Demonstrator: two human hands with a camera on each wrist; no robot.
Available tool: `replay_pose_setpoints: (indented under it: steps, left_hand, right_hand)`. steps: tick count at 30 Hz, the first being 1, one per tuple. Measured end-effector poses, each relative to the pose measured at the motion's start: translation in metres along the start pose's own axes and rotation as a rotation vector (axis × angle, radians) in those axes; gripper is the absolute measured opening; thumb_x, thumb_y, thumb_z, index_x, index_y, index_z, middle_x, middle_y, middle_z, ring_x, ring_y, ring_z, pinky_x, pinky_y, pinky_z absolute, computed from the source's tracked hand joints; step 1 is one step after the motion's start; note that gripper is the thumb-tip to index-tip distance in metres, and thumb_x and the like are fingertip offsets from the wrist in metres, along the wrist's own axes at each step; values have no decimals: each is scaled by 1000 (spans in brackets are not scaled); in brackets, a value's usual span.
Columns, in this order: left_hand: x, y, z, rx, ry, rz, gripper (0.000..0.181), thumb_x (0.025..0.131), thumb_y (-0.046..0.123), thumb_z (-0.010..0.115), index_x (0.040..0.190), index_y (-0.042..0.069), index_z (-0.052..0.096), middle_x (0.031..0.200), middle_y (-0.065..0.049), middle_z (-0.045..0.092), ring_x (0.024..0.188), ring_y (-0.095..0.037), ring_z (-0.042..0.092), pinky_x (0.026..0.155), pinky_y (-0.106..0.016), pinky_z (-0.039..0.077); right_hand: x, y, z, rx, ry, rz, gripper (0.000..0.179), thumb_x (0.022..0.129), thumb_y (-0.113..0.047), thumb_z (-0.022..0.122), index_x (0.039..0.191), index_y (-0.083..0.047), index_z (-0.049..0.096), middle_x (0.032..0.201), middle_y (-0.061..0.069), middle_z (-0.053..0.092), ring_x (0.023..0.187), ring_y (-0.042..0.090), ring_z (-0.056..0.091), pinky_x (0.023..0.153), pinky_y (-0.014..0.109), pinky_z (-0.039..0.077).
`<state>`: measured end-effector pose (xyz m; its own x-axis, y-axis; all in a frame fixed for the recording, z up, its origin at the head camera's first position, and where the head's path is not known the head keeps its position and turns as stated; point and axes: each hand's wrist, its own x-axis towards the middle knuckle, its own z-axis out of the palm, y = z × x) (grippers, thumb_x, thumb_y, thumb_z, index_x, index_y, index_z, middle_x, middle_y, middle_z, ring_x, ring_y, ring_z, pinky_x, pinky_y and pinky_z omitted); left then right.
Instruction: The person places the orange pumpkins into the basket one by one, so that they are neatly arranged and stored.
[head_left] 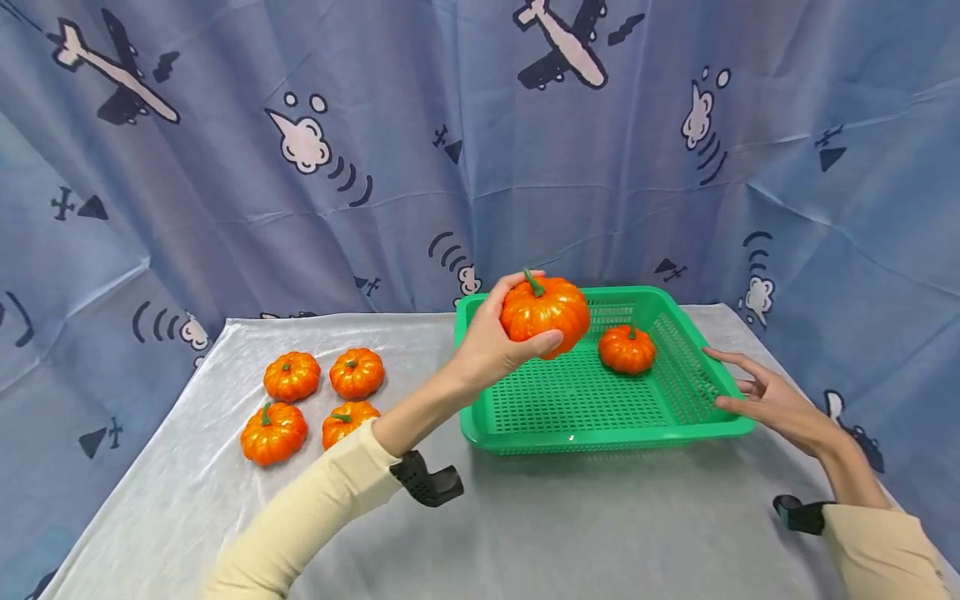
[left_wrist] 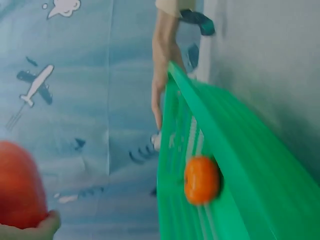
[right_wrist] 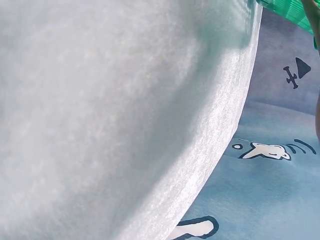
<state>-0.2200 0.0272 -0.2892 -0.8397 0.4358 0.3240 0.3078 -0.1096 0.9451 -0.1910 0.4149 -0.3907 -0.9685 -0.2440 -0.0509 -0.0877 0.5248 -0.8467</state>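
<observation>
Evidently the glossy orange, ribbed pumpkin with a green stem (head_left: 555, 321) is held above the left part of the rectangular green plastic mesh basket (head_left: 600, 435). The left hand (head_left: 483, 346) grips it, thumb low on the near side and fingers round the far side. At the basket's right rim, the right hand (head_left: 783, 408) touches with fingers fairly straight, rather than curled round it. Another orange ribbed pumpkin (head_left: 627, 349) sits inside the basket, toward its far right, and four more shiny orange pumpkins (head_left: 357, 373) stand left of the basket on the cloth-covered worktop (head_left: 540, 525).

Judging by the shine, the held one is probably a light, stiff imitation, slick on the skin but unlikely to bruise. Its ribs should give fingertips some bite; best held across the widest sides, sparing the stem, which may be the weakest part. The basket looks light and slightly flexible, so its rim suits a steadying touch
</observation>
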Motion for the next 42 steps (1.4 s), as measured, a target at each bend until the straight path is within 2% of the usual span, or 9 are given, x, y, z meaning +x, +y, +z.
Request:
replay_pose_setpoints:
  steps: [4,7,10,13,18,22,31,34,42]
  left_hand:
    - [27,-10,33,-104,89,15,57,79,15,66,128,24,38,122,3,43,103,-17,49,77,-30,50]
    - [47,-18,54,-172,68,76,59,78,8,66,129,22,37,121,2,43,101,-14,50,76,-30,51]
    - [62,-23,69,-139,-19,126,63,77,4,66,131,17,35,122,-2,41,101,-15,49,74,-28,51]
    - [75,-28,75,3,-113,132,66,76,6,68,132,16,35,123,-4,37,100,-15,47,72,-24,51]
    - [100,-49,78,209,-336,86,65,75,11,72,132,17,42,126,-3,42,101,-12,49,72,-21,49]
    - [115,-72,81,401,-497,49,68,73,19,73,133,14,42,125,-1,48,98,-8,51,74,-17,47]
    - [112,-107,93,678,-845,15,69,75,26,72,135,14,39,127,-4,45,102,-10,47,76,-13,43]
    - [109,-112,99,755,-916,-4,70,75,28,72,136,14,38,129,-1,44,102,-8,46,78,-13,41]
    - [105,-126,116,891,-1027,59,62,75,26,72,130,15,44,122,3,47,102,-5,43,82,-11,37]
  right_hand:
    - [-2,2,-1,11,8,13,66,90,-12,54,144,-23,19,115,-9,48,93,2,57,71,31,51]
    - [-3,5,0,13,15,15,66,89,-12,54,144,-23,20,118,-2,46,93,1,57,71,31,51]
    - [-2,6,2,31,7,1,65,89,-11,54,144,-22,20,120,4,48,93,4,58,71,32,51]
    - [0,5,4,39,-1,-18,65,89,-11,54,144,-20,20,122,6,48,96,5,58,74,36,51]
    - [4,4,4,11,1,-33,65,89,-13,55,143,-21,21,130,6,40,100,-1,53,79,41,47]
    - [4,4,1,43,-6,-35,64,89,-11,55,143,-18,22,123,5,49,98,5,57,77,37,49]
    - [-2,10,-6,130,-15,-39,64,88,-8,54,143,-17,22,116,0,58,94,18,61,74,32,51]
    - [-3,10,-7,126,-12,-30,65,88,-8,55,143,-18,21,116,0,57,94,17,61,74,33,51]
    - [-2,10,-4,129,-9,-31,67,87,-8,56,143,-17,21,117,7,57,94,19,61,74,34,51]
